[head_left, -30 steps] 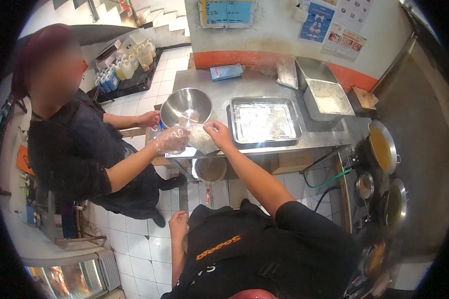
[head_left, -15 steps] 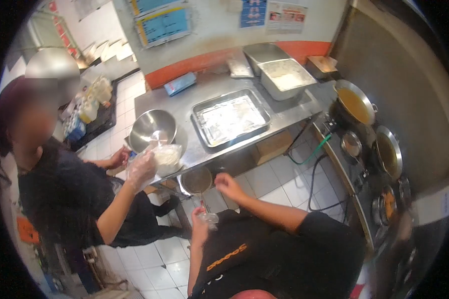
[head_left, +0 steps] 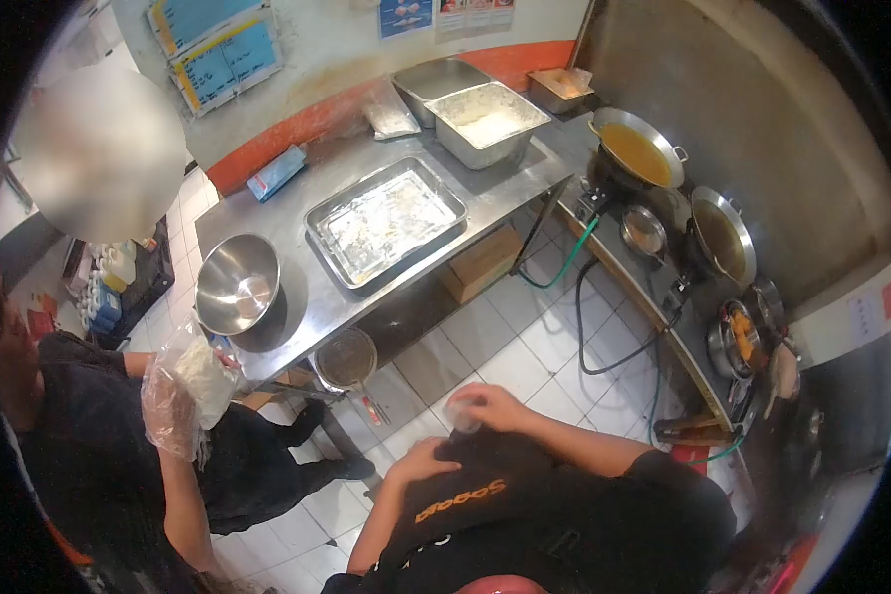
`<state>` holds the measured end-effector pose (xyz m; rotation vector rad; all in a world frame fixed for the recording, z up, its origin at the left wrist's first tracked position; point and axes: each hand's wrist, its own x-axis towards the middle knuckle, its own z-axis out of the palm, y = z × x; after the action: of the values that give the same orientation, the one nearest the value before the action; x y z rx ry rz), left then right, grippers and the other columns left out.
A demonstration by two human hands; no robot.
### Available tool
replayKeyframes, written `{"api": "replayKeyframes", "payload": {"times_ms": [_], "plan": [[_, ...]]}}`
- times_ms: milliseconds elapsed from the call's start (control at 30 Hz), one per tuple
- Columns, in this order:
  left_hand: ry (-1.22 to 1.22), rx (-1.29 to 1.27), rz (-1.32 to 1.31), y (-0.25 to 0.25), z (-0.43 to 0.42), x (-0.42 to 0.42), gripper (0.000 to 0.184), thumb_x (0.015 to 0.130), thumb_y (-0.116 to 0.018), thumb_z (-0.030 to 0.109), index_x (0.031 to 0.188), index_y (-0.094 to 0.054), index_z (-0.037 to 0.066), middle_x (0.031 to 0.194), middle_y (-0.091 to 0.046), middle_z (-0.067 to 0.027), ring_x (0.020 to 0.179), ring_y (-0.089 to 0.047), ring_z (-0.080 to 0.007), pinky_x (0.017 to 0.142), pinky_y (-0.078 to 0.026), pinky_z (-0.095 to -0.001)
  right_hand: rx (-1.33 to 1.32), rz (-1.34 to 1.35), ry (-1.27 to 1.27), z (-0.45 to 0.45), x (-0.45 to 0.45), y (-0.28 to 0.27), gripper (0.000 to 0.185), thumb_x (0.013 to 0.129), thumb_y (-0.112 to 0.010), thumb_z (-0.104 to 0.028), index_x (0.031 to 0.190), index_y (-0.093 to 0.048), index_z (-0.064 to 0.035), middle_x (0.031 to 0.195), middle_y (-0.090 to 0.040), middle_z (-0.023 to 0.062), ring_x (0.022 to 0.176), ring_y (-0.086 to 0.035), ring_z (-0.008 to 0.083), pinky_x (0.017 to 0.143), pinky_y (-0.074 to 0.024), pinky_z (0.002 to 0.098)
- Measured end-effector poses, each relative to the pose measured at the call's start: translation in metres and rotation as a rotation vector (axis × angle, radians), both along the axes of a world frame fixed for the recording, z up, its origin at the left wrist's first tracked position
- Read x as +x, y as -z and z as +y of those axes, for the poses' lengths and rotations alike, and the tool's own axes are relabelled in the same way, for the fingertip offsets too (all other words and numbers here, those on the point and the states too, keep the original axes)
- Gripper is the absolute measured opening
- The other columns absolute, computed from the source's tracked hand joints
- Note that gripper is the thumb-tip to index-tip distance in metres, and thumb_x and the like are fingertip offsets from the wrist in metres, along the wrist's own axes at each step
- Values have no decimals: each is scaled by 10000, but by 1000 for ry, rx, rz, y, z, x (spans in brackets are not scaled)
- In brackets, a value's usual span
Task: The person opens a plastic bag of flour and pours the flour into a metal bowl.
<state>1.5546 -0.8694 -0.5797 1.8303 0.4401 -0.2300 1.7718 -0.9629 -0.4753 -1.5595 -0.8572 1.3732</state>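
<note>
My right hand [head_left: 490, 406] is in front of my chest, its fingers closed on a small piece of clear plastic [head_left: 463, 422]. Lower and to the left, my left hand [head_left: 424, 461] is near my dark shirt, thumb and fingers a little apart, with nothing visible in it. At the left, a co-worker's hand in a clear plastic glove [head_left: 168, 401] is at a plastic bag of white powder [head_left: 204, 384]. A steel bowl [head_left: 238, 284] stands on the near left corner of the metal table [head_left: 297, 319].
The table also bears a steel tray [head_left: 384, 220], a deep pan of white powder [head_left: 487, 124] and a blue packet [head_left: 278, 173]. Below its edge is a strainer [head_left: 346, 358]. At the right are pans of oil [head_left: 636, 153], with hoses [head_left: 581, 342] beneath.
My right hand has drawn back from the table to my left hand; the plastic seen at my left hand is now at my right. The co-worker's bag has moved away from the bowl. The view has turned right.
</note>
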Motion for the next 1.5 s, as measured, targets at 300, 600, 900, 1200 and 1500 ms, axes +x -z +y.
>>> {"api": "replayKeyframes", "payload": {"times_ms": [300,600,900,1200,1500], "plan": [[-122,222,96,-12,46,39,333,749,-696,178,1048,-670,33,947,-692,-149,836,-663,-275,758,-517,-355,-431,-265,-1072,27,-35,82,544,901,-552,-466,1130,-643,19,1195,-637,162,1075,-592,281,922,-443,410],[-315,143,198,63,39,50,361,729,-734,242,971,-627,-3,852,-655,-182,790,-631,-278,719,-487,-375,-319,-548,-1138,52,31,97,592,936,-441,-524,1302,-573,-78,1388,-486,199,1313,-423,345,1091,-298,462],[-367,172,208,-13,134,206,434,720,-770,261,1016,-571,15,899,-605,-109,827,-573,-207,730,-459,-362,-56,-289,-1072,133,196,35,612,954,-436,-540,1373,-507,-99,1405,-485,171,1353,-386,320,1144,-218,383],[-1424,-832,-284,-16,226,290,481,887,-638,222,1271,-441,13,1172,-601,-154,1016,-616,-290,823,-529,-372,54,-297,117,272,395,38,284,853,-617,-201,1075,-675,-35,1013,-690,155,954,-647,243,851,-494,333],[-1470,-914,-516,-34,208,281,626,932,-559,142,1476,-261,51,1491,-369,-103,1233,-499,-332,1007,-438,-432,356,-263,400,504,410,36,412,785,-647,-150,1167,-602,1,1179,-633,182,1106,-610,284,934,-467,343]]}}
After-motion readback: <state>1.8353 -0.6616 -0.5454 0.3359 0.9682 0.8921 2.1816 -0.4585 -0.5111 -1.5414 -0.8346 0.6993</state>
